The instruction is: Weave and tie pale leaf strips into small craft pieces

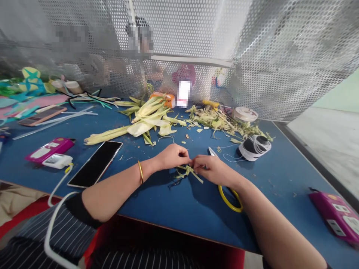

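Have a knotted husk piece point(188, 171) pinched between both hands, over the blue worktop point(168, 205). Gripping its upper edge with the left hand point(174, 155), fingers narrow and tips drawn together; holding it from the right with the right hand point(209, 168), fingers just as narrow, tips meeting those of the left. Cannot tell whether a thread runs between the tips as well. Wearing a gold bracelet point(140, 172) on the wrist to the left of the piece.

Have yellow-handled scissors point(228, 200) just right of the piece, partly hidden under the right hand, with a blade showing beyond it. Can see a thread spool point(254, 147) farther right of the piece and beyond it, loose white thread trailing from its side. Can make out a heap of shredded husk point(213, 119) straight beyond the piece, slightly to the right, and a bundle of pale husks point(143, 121) beyond it to the left, near an orange packet point(169, 100).

Can see a dark-screened phone point(97, 164) left of the piece, then a purple box point(50, 147) farther left, touching a white device point(58, 160) with a cable. Can find another purple box point(335, 215) well to the right of the piece, by the worktop's edge.
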Demonstrator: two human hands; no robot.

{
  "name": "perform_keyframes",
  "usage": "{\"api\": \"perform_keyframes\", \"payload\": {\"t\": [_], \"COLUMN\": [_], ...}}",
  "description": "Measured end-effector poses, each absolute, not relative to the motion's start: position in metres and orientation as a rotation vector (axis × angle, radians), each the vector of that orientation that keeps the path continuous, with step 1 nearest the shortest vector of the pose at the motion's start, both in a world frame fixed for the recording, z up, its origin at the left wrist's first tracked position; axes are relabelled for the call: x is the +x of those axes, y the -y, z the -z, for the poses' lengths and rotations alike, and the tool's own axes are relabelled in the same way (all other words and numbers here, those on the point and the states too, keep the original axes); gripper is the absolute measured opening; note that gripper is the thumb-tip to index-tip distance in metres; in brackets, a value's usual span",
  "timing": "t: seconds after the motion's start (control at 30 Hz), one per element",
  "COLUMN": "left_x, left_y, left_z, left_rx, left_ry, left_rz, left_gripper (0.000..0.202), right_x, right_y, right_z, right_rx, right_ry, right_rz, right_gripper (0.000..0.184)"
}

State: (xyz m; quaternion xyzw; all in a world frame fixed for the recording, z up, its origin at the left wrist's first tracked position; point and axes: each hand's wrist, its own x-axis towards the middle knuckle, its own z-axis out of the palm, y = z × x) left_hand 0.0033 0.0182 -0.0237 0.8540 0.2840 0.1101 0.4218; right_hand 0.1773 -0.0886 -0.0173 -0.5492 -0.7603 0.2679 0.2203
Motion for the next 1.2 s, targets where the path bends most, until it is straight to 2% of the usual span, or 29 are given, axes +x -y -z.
{"api": "perform_keyframes", "payload": {"t": [0.2,0.43,0.63,0.83,1.1,1.2], "left_x": [0.007,0.009,0.008,0.010,0.012,0.012], "left_y": [-0.008,-0.006,-0.009,-0.007,-0.004,-0.002], "left_z": [0.033,0.030,0.024,0.027,0.030,0.037], "left_rx": [1.739,1.525,1.363,1.299,1.405,1.369], "left_ry": [-0.705,-0.716,-0.763,-0.817,-0.796,-0.790], "left_rz": [-0.252,-0.206,-0.122,-0.168,-0.167,-0.223], "left_gripper": [0.017,0.031,0.003,0.009,0.005,0.010], "right_x": [0.181,0.180,0.183,0.183,0.167,0.173], "right_y": [0.090,0.089,0.086,0.085,0.081,0.079], "right_z": [0.017,0.017,0.019,0.024,0.034,0.033], "right_rx": [-1.455,-1.425,-1.499,-1.638,-1.553,-1.505], "right_ry": [2.073,1.995,1.885,1.777,1.260,1.165], "right_rz": [-0.852,-0.956,-0.921,-0.760,-1.048,-1.023], "right_gripper": [0.019,0.017,0.020,0.021,0.024,0.026]}}
